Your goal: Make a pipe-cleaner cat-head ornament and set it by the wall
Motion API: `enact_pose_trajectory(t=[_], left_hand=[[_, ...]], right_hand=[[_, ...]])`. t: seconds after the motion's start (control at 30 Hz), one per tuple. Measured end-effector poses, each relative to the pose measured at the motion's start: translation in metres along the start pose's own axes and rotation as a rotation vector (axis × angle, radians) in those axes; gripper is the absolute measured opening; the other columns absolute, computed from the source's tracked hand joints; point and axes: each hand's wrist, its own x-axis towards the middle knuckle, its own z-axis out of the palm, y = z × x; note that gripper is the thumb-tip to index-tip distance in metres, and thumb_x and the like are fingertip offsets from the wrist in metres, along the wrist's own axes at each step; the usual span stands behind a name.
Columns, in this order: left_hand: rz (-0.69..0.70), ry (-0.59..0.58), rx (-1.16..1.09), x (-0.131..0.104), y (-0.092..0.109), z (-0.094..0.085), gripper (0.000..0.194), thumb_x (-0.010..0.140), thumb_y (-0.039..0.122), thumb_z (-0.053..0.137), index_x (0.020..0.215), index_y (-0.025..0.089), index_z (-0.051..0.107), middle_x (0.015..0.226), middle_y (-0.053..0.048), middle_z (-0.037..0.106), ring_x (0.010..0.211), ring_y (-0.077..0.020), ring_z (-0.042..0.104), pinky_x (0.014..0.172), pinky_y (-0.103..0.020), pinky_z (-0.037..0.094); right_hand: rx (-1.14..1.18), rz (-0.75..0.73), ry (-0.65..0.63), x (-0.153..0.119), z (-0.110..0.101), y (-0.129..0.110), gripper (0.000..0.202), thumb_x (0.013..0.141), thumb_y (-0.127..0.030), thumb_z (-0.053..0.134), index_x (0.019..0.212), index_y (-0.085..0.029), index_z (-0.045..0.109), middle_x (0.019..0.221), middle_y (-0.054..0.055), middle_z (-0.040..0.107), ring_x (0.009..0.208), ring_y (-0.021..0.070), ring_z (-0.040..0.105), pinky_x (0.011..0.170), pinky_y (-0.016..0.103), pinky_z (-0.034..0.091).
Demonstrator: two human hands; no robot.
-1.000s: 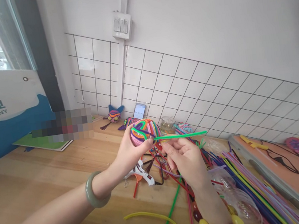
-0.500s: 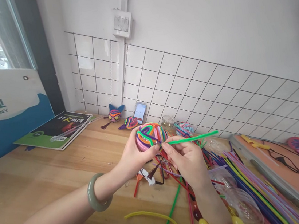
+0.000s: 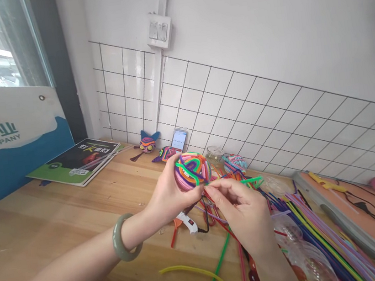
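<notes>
My left hand (image 3: 169,186) is closed round a ball (image 3: 192,170) covered in rows of coloured pipe cleaner: green, purple, orange, pink. Its thumb presses on the lower edge, and a green strip curves over the near face. Touching that lower edge, the fingertips of my right hand (image 3: 242,204) are pinched together on a green pipe cleaner. Most of this strip is hidden by the fingers; a green length (image 3: 252,180) shows beyond my knuckles, though I cannot tell if it is the same piece. Below the ball lies a white corded tool (image 3: 187,222) with a red switch.
Bundled pipe cleaners (image 3: 318,229) and clear plastic shells (image 3: 308,258) lie at right, beside an orange-topped board (image 3: 368,227) with a yellow glue gun (image 3: 327,183). Along the grid wall stand a blue-eared craft (image 3: 148,144), a phone (image 3: 178,140) and a jar (image 3: 214,154). Booklets (image 3: 78,164) lie left.
The green pipe cleaner that stuck out rightward from my right fingers is now mostly out of sight. The ball has turned slightly in my left hand, and the camera view has shifted a little.
</notes>
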Motion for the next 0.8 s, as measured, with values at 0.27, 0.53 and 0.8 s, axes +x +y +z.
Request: enact_pose_trajectory(t=[0.27,0.53,0.8], left_hand=[[0.012,-0.094,0.111,-0.008,0.003,0.005,0.067,0.067,0.030,0.073,0.127,0.022,0.044,0.121,-0.011,0.062,0.108,-0.0290,0.061,0.095,-0.041,0.047],[-0.153,-0.035,-0.151,0.010,-0.001,-0.005,0.056,0.067,0.034,0.076,0.114,0.019,0.051,0.105,-0.007,0.068,0.096,-0.0233,0.065,0.085,-0.035,0.051],[-0.440,-0.063,-0.576,0.021,-0.003,-0.017,0.037,0.080,0.048,0.062,0.102,0.019,0.064,0.094,-0.007,0.070,0.084,-0.0214,0.066,0.065,-0.029,0.051]], right_hand=[[-0.197,-0.333,0.106,0.004,0.014,0.007,0.007,0.089,-0.018,0.057,0.085,-0.023,0.061,0.085,0.005,0.061,0.081,0.0192,0.059,0.072,0.032,0.048],[0.209,-0.057,0.005,-0.001,-0.014,-0.001,0.014,0.092,-0.027,0.055,0.079,-0.024,0.056,0.077,0.000,0.051,0.072,0.0147,0.050,0.063,0.027,0.040],[0.451,0.060,-0.771,-0.006,-0.043,-0.016,0.029,0.083,-0.042,0.066,0.064,-0.022,0.061,0.064,0.000,0.054,0.059,0.0136,0.048,0.054,0.027,0.035]])
